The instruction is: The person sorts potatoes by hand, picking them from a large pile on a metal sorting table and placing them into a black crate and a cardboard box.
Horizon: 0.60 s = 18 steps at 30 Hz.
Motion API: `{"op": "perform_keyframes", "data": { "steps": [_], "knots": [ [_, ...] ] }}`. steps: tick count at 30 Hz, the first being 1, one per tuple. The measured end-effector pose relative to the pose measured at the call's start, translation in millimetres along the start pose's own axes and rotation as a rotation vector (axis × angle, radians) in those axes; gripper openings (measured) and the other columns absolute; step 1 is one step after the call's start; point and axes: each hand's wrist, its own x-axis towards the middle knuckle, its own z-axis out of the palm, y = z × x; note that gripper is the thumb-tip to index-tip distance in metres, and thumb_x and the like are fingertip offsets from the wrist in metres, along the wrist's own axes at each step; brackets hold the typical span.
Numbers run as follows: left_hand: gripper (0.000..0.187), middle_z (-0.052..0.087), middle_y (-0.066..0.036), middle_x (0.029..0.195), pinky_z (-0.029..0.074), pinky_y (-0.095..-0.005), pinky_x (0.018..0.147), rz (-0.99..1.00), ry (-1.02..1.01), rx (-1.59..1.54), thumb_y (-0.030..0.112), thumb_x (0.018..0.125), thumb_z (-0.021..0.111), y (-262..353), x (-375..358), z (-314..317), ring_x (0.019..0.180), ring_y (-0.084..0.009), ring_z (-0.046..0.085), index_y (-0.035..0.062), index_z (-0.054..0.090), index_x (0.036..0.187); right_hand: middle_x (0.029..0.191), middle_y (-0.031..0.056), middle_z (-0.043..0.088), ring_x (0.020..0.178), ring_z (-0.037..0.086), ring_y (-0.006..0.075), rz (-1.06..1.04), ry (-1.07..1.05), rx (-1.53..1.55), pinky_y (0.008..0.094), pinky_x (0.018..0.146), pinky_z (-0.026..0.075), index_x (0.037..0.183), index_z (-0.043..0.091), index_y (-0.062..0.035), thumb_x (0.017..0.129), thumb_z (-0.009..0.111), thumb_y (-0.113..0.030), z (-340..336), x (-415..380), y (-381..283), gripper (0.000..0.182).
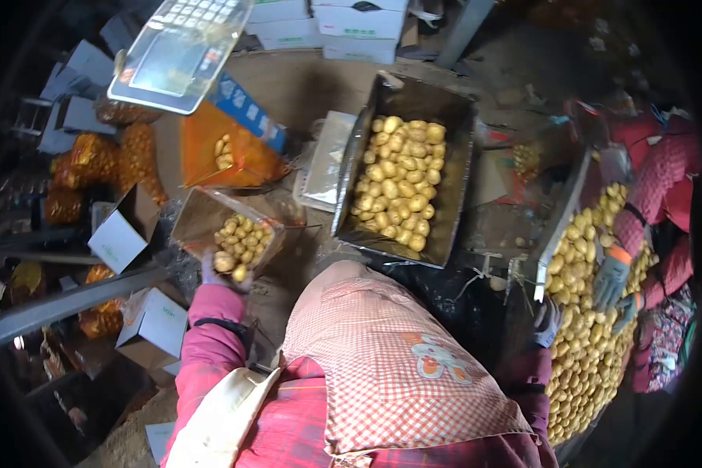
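My left hand (211, 270), in a pale purple glove, is at the near edge of a small cardboard box (189, 221). Its fingers curl around a couple of potatoes (225, 262), partly hidden by the glove. More potatoes (246, 235) lie inside that box. On the other side, my right hand (548, 322), also gloved, rests at the near edge of a large potato heap (589, 343); its fingers look stretched out, with nothing visible in them. Ahead of me stands a black-lined crate (462, 168) with many potatoes (402, 179) in it.
A co-worker's gloved hands (612, 281) reach into the heap from the right. A scale display (171, 66) hangs at upper left, above an orange mesh bag (246, 160). Filled net bags (93, 160), white cartons (359, 31) and a metal bar (78, 304) stand around.
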Motion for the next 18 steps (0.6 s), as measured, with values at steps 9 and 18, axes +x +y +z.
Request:
{"op": "perform_keyframes", "data": {
  "steps": [9,18],
  "knots": [
    [0.057,0.058,-0.01,0.119,0.049,-0.0372,0.079,0.593,0.077,0.76,0.048,0.09,0.053,-3,112,77,0.096,-0.0254,0.059,0.0075,0.051,0.13,0.101,0.0162,0.064,0.101,0.058,0.0351,0.231,0.173,0.132,0.0498,0.1,0.04,0.096,0.063,-0.0052,0.082,0.062,-0.025,-40,21,-64,0.024],
    [0.041,0.053,-0.014,0.127,0.041,-0.0348,0.1,1.084,-1.438,1.196,0.007,0.091,0.057,-317,-88,334,0.116,-0.0215,0.051,-0.0014,0.046,0.13,0.097,0.0152,0.064,0.094,0.058,0.0358,0.486,0.505,0.277,0.0464,0.083,0.047,0.096,0.062,-0.0059,0.082,0.062,-0.017,-72,-16,-24,0.018]
  ]
}}
